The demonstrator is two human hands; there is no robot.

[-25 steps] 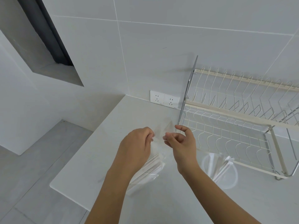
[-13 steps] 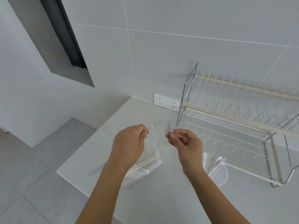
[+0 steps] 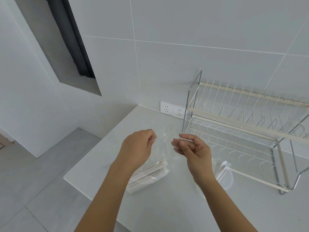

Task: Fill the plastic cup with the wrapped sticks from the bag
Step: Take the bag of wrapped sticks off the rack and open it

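Left hand (image 3: 138, 148): raised above the surface (image 3: 103, 158), fingers curled, thumb and forefinger pinching the left edge of the mouth of the bag (image 3: 164, 148). Right hand (image 3: 192, 148): raised at the same height, just beside the left, fingers bent, thumb and forefinger pinching the right edge of the bag's mouth; the two hands stand a little apart with the clear film stretched between them. Bag: transparent plastic, hanging from the hands, its lower end resting on the surface below the left wrist. Wrapped sticks (image 3: 148, 173): a pale bundle lying in the bottom of the bag, partly hidden by the left forearm. Plastic cup (image 3: 224, 176): clear, standing on the surface to the right of the right wrist, close to the front edge of the dish rack (image 3: 242, 131), with several wrapped sticks showing inside it; count cannot be told. Dish rack: two-tier, wire and metal frame, standing on the surface at right against the tiled wall. Wall sockets (image 3: 173, 109): a white pair on the wall just above the surface, left of the rack. Floor (image 3: 33, 173): grey tiles, lower left.
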